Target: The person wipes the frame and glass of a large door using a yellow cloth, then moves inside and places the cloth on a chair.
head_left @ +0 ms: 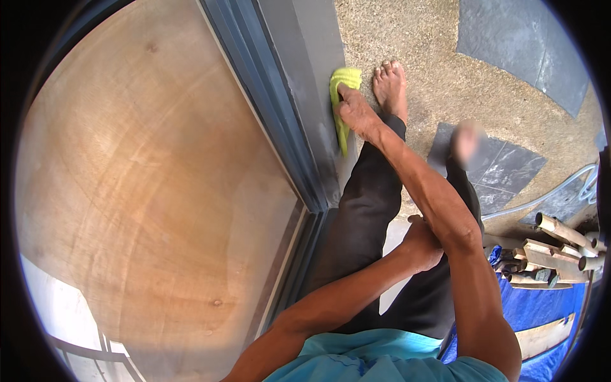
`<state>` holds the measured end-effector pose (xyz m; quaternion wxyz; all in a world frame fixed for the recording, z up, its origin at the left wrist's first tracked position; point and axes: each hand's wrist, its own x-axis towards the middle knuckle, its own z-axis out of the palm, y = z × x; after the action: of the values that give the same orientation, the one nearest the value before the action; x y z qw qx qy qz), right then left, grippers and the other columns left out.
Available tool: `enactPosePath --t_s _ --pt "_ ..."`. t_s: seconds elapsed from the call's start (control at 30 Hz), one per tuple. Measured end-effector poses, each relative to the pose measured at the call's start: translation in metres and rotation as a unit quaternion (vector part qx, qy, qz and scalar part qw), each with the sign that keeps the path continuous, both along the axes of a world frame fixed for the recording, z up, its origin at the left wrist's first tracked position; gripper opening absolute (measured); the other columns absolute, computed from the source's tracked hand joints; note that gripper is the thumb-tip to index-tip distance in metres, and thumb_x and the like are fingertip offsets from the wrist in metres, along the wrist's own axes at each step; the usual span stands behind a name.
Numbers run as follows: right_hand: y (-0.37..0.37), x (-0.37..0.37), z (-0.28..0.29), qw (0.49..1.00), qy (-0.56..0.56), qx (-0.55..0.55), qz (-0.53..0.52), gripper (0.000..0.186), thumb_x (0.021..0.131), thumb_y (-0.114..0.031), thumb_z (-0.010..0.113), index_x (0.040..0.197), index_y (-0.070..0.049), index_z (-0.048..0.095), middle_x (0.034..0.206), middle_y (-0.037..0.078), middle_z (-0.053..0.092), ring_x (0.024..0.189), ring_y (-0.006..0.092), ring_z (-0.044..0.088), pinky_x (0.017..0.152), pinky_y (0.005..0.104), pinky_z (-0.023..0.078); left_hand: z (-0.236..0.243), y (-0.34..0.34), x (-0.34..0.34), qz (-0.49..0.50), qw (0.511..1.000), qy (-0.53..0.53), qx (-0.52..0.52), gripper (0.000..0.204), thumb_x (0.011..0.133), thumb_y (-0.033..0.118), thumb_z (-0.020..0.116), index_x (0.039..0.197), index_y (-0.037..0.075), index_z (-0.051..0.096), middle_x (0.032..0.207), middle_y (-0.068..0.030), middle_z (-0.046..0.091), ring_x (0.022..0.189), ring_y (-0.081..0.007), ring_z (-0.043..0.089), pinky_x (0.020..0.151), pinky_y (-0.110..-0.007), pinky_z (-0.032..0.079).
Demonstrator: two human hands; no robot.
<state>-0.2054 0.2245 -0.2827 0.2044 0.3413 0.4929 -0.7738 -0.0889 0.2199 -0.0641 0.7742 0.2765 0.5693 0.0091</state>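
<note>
My right hand presses a yellow-green cloth against the side of a grey ledge beside the window or door frame. Its fingers are bent over the cloth, which hangs down in a narrow fold. My left hand is tucked beside my right forearm, near the elbow, above my dark trousers. The thumb shows, while the other fingers are mostly hidden behind the right arm, so their grip is unclear.
On the left, a dark grey frame edges a large wood-toned panel with reflections. My bare foot stands on gravelly ground with slate slabs. At right are a pale blue hose, stacked wood and pipes, and a blue tarp.
</note>
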Motion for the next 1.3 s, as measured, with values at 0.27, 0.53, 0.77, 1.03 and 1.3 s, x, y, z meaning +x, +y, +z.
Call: enactPosePath --t_s 0.27,0.53,0.77,1.03,1.3 --pt "0.003 -0.015 -0.040 0.983 0.051 0.093 -0.148 0.038 0.081 -0.008 0.052 0.116 0.005 0.052 0.117 0.028 0.057 0.112 0.0398 0.054 0.097 0.0435 0.043 -0.011 -0.011 0.010 -0.027 0.995 0.036 0.084 0.028 0.096 0.025 0.054 0.097 -0.001 0.064 0.091 -0.0175 0.070 0.084 -0.0309 0.068 0.074 -0.041 0.048" --pt "0.006 -0.015 -0.048 0.998 -0.014 0.066 -0.018 0.030 0.079 -0.007 0.051 0.106 0.006 0.052 0.107 0.031 0.059 0.100 0.0467 0.057 0.088 0.0510 0.044 -0.011 0.019 -0.011 -0.192 0.977 -0.090 0.003 0.032 0.098 0.018 0.048 0.126 0.011 0.062 0.126 -0.0085 0.067 0.124 -0.0307 0.057 0.091 -0.056 0.045" --pt "0.055 -0.046 -0.055 0.987 0.058 0.100 -0.110 0.036 0.083 -0.005 0.045 0.117 0.003 0.055 0.118 0.031 0.059 0.115 0.0441 0.057 0.098 0.0480 0.044 -0.005 0.009 -0.012 0.201 0.973 -0.094 -0.066 0.025 0.099 0.015 0.048 0.119 0.008 0.062 0.121 -0.0125 0.066 0.113 -0.0279 0.061 0.088 -0.047 0.048" --pt "0.032 -0.035 -0.076 0.988 0.001 0.149 -0.035 0.034 0.081 -0.002 0.043 0.112 0.002 0.057 0.103 0.030 0.063 0.101 0.0458 0.060 0.090 0.0472 0.047 -0.009 -0.010 0.008 0.346 0.933 -0.082 -0.059 0.023 0.101 0.020 0.052 0.116 0.006 0.062 0.119 -0.0139 0.066 0.110 -0.0255 0.062 0.090 -0.042 0.049" --pt "0.063 -0.066 -0.067 0.974 0.069 0.023 -0.216 0.039 0.081 -0.002 0.050 0.119 0.004 0.052 0.115 0.023 0.059 0.109 0.0367 0.055 0.099 0.0431 0.042 -0.015 -0.019 0.017 0.167 0.978 -0.001 0.122 0.023 0.096 0.015 0.055 0.115 0.009 0.065 0.110 -0.0132 0.070 0.103 -0.0308 0.065 0.079 -0.044 0.048"
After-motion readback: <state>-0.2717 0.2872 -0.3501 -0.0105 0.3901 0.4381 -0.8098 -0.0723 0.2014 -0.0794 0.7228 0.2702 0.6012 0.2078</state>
